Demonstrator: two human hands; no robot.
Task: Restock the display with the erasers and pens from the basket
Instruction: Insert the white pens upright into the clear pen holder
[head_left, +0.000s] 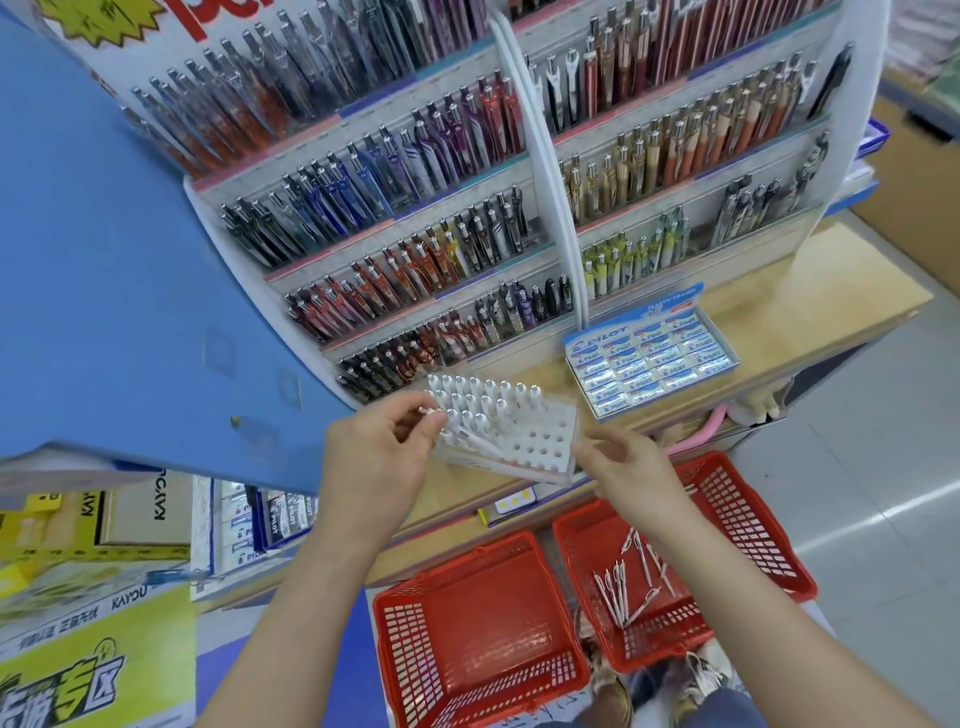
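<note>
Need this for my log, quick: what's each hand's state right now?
Left hand: fingers pinch a white pen at the pen holder.
Right hand: open, fingers relaxed, holding nothing.

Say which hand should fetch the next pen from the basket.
Probably right: the right hand, holding no pen, is nearer the pen basket; the left hand pinches a pen at the rack.

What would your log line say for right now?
left hand: pinches white pen at holder | right hand: beside holder, holds nothing | spare pens in basket
</note>
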